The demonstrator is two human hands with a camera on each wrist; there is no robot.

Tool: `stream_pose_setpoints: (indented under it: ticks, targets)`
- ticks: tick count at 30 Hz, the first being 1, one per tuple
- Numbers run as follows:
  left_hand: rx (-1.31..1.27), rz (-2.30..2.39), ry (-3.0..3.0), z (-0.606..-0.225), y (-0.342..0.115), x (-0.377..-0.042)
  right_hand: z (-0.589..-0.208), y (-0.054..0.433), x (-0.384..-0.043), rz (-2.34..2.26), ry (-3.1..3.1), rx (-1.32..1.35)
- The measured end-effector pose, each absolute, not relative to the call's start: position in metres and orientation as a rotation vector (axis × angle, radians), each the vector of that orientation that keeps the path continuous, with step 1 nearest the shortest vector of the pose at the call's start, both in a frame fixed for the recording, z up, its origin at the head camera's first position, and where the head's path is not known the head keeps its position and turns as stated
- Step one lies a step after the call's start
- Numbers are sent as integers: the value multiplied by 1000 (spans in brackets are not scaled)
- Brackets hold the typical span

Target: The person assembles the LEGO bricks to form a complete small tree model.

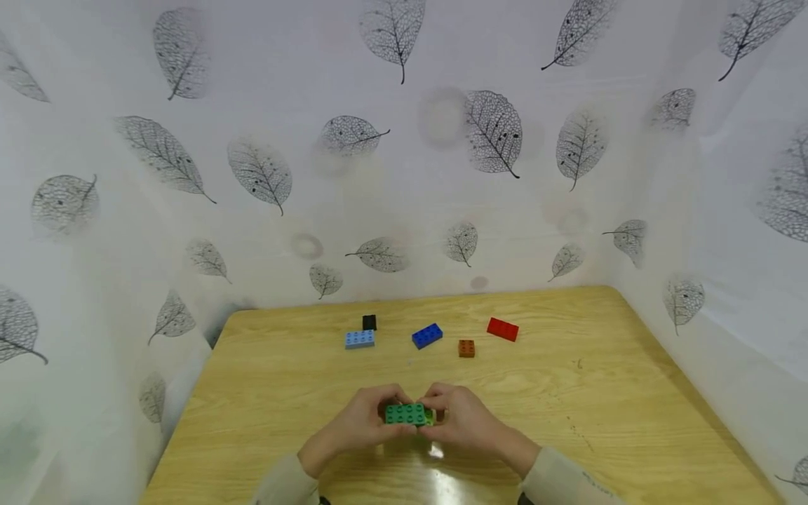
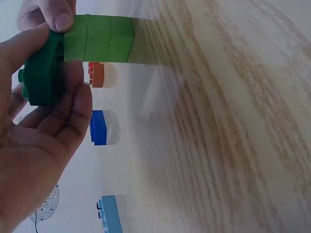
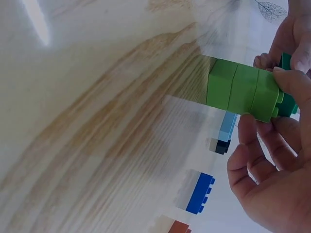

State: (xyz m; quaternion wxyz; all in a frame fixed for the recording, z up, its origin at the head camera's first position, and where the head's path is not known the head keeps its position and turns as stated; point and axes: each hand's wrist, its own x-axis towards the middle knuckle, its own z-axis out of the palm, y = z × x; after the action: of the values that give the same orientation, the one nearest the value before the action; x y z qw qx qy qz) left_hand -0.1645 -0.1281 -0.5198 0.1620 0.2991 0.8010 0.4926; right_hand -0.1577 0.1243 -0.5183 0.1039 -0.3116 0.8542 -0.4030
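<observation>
My left hand (image 1: 360,419) grips a dark green brick (image 1: 399,415) with two rows of studs, thumb on one side and fingers on the other. Below it stands a stack of three light green bricks (image 2: 99,39), its base at the tabletop. The dark green brick lies across the top of this stack and juts out toward the left hand, as the left wrist view shows. My right hand (image 1: 468,421) holds the upper part of the stack between thumb and fingers. Whether the dark brick is pressed fully onto the studs, I cannot tell.
Beyond the hands on the wooden table (image 1: 265,400) lie a light blue brick (image 1: 360,340), a black brick (image 1: 369,322) right behind it, a blue brick (image 1: 427,336), a small orange-brown brick (image 1: 466,348) and a red brick (image 1: 503,330). A leaf-patterned white curtain (image 1: 404,189) surrounds the table's back and sides.
</observation>
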Motion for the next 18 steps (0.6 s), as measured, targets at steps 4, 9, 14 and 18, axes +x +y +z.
stream_pose_setpoints:
  ticks: [4,9,14,18]
  targets:
    - [832,1397,2324,-521,-126,-164,-520,126,-159,-1210,2473,-922]
    - [811,1398,2342,-522,-125,-163,-521,126,-159,-1255,2421,-905]
    - [813,1409,2345,-523,-126,-162,-522,126,-159,-1267,2408,-906]
    - [815,1426,2331,-523,-128,-162,-524,125,-160,-1280,2410,-930]
